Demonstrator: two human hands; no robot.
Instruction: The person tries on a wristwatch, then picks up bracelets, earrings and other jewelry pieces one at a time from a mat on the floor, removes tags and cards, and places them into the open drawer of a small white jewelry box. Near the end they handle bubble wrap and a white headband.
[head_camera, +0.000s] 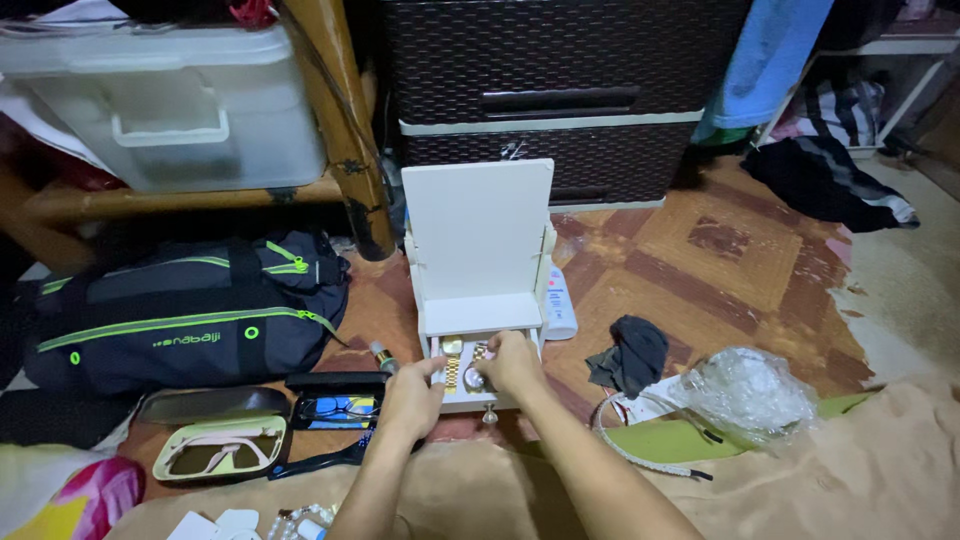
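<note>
A white jewellery box (478, 240) stands on the patterned floor with its lid raised and its bottom drawer (470, 403) pulled out. A gold watch (452, 360) lies in the drawer. My right hand (513, 362) reaches into the drawer with its fingers around a second gold watch (476, 374). My left hand (410, 395) rests at the drawer's left front corner, fingers curled against its edge. Whether the left hand holds anything small is hidden.
A dark bag with green trim (190, 310) lies left. Open glasses cases (222, 447) sit front left. A dark drawer cabinet (550, 90) stands behind the box. A white bottle (560, 300), black cloth (632, 355) and crumpled clear plastic (750, 390) lie right.
</note>
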